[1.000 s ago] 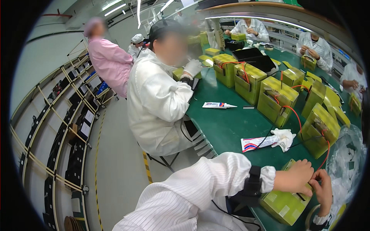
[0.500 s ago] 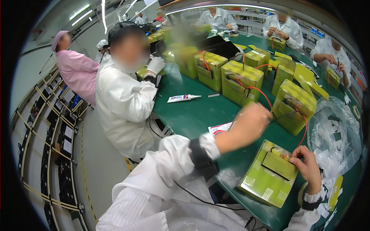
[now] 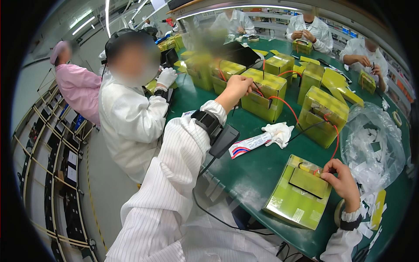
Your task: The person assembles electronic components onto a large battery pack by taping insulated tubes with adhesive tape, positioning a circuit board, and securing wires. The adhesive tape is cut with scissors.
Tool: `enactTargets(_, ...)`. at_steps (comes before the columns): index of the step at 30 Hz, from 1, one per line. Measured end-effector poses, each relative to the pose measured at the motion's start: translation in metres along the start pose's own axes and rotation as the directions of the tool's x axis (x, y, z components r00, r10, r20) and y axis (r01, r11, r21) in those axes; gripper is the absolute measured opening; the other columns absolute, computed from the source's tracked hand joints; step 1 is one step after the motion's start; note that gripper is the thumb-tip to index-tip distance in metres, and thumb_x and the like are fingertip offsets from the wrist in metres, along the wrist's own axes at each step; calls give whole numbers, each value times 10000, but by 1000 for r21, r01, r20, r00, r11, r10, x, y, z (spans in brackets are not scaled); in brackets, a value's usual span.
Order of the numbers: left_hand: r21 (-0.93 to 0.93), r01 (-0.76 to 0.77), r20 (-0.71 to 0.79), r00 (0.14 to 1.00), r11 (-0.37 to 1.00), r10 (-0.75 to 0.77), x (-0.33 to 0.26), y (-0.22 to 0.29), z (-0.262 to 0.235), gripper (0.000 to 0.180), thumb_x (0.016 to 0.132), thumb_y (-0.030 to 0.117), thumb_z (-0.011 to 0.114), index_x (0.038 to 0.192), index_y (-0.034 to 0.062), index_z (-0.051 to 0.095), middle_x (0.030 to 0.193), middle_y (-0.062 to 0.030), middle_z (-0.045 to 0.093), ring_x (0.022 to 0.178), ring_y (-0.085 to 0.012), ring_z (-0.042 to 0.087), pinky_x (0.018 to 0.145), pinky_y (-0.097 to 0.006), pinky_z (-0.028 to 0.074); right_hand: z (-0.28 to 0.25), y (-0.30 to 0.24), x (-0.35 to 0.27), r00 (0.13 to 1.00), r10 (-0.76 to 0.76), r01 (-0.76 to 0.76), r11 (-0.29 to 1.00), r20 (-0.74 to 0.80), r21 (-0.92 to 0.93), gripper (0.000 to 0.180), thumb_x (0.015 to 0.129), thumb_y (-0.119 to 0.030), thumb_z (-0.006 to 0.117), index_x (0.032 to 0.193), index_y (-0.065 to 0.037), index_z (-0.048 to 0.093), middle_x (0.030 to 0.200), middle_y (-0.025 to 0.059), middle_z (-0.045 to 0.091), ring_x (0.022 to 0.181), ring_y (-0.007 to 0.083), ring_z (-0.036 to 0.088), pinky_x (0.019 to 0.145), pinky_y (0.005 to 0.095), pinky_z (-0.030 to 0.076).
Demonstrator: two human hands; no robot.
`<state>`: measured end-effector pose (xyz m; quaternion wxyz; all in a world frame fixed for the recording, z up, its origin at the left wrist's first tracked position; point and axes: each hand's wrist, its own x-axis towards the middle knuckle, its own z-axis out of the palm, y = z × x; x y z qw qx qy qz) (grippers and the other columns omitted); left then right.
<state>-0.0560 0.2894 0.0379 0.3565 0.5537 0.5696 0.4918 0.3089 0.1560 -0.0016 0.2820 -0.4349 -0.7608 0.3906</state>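
Observation:
At the near right, a flat yellow-green taped battery pack lies on the table, with a small panel on its top. The fingers of my right hand are pinched at its upper edge, on a red wire that runs down from the upright battery pack behind. My left arm reaches across to another upright battery pack. Close to its front left, my left hand has its fingers closed. What they hold, if anything, is hidden; a dark wire end hangs just below.
A striped white tube or packet and a crumpled white cloth lie mid-table. A clear plastic bag of scraps sits at the right. Co-workers sit along the far side and at my left, one in a white coat. Shelving stands beyond.
My left hand has moved away to the far left, from above the striped tube to the upright pack, uncovering the white cloth. The right hand keeps its place. The whole view has shifted slightly.

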Motion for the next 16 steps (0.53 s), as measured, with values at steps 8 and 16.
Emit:
enactTargets(8, 317, -104, -153, 975, 943, 159, -5, -2, 2, 194, 819, 176, 536, 802, 0, 618, 627, -59, 553, 572, -175, 505, 564, -297, 412, 0, -6, 1, 999, -44, 46, 997, 20, -69, 134, 736, -102, 633, 759, -17, 532, 719, 46, 464, 626, 134, 463, 587, 241, 394)
enactTargets(16, 447, -784, 338, 593, 430, 731, -108, 23, 92, 239, 726, 166, 622, 953, 104, 578, 1053, -119, 489, 1048, -308, 425, 860, -412, 332, 1, 2, 8, 1000, -20, 21, 999, 22, -39, 164, 757, -143, 645, 782, -19, 542, 701, 56, 521, 666, 158, 512, 615, 261, 422)
